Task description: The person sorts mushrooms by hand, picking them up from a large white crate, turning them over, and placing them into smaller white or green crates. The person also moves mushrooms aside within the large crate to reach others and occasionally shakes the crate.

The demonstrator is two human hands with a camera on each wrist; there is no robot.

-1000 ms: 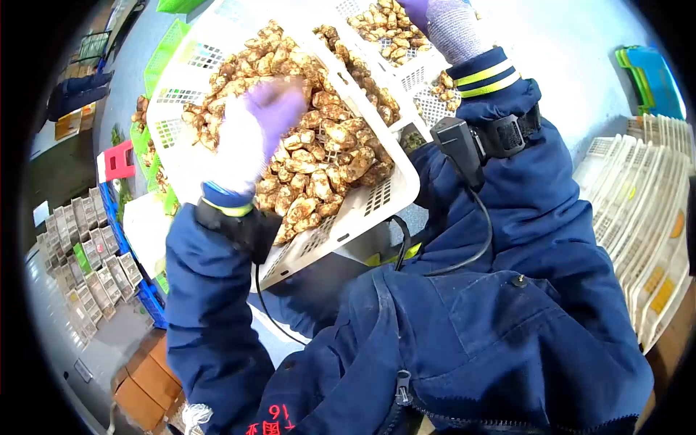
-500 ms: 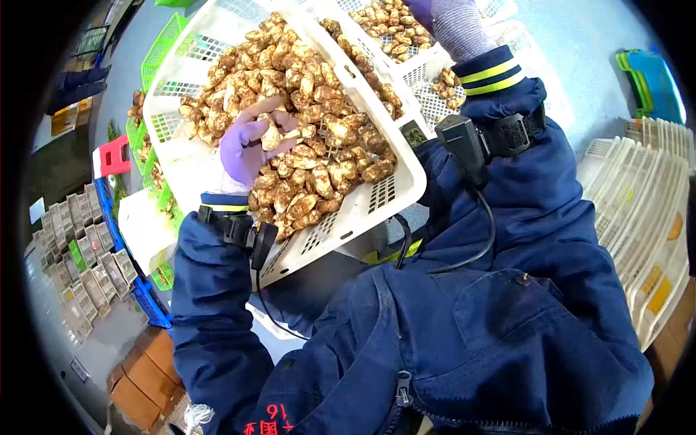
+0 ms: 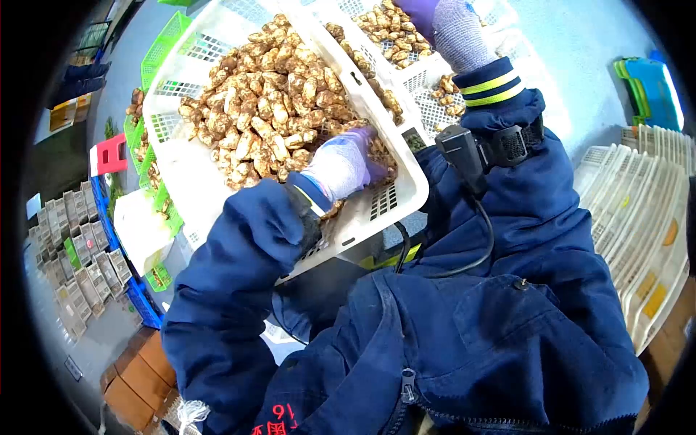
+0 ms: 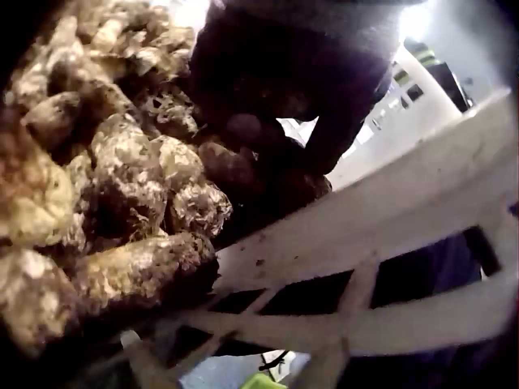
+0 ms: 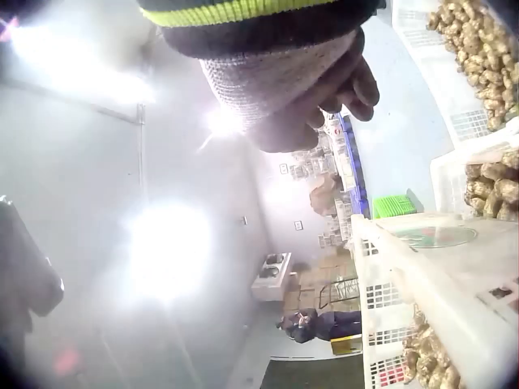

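Observation:
A white plastic basket (image 3: 406, 177) holds a heap of soil-stained tubers (image 3: 264, 101), knobbly and brown with pale patches, like small taros. My left hand (image 3: 346, 163), in a purple-and-white glove, reaches down into the near right corner of this basket. In the left wrist view its dark fingers (image 4: 328, 146) point down among the tubers by the wall; whether they grip one I cannot tell. My right hand (image 5: 312, 105) is stretched away over the far baskets, partly cut off at the top of the head view. Its fingers hang loosely curled, with nothing visible in them.
More white baskets (image 3: 428, 72) with smaller tubers stand beyond the near one. Stacked white crates (image 3: 638, 232) are at right, green baskets (image 3: 165, 54) and a red stool (image 3: 111, 155) at left. Another person (image 5: 320, 324) stands in the background. A cable (image 3: 487, 232) hangs from my right wrist.
My left hand has moved from the left side of the heap, where it held a pale tuber half a second ago, to the basket's near right corner. The right arm has barely shifted.

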